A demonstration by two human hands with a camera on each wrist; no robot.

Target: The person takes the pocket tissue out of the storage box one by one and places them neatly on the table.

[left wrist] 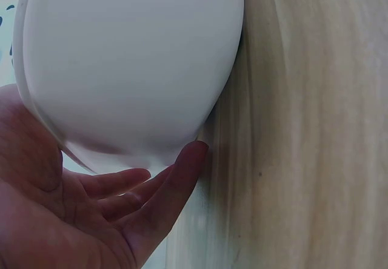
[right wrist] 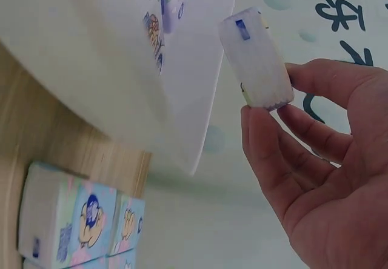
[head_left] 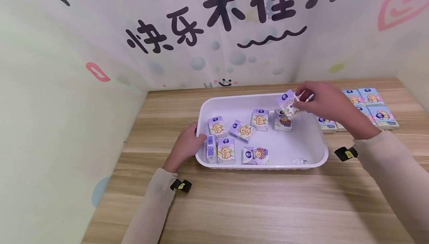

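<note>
One small purple-and-white cartoon-printed packet [head_left: 286,103]

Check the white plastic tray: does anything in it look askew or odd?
Slightly: a small purple rectangular packet at the left end of the tray shows a narrow barcoded side instead of a cartoon; a second purple packet lies slanted.

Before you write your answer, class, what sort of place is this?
Probably an indoor tabletop workstation, perhaps a small booth: a printed backdrop rises behind a wood-grain table, where a white plastic tray holds cartoon-printed tissue packs.
</note>
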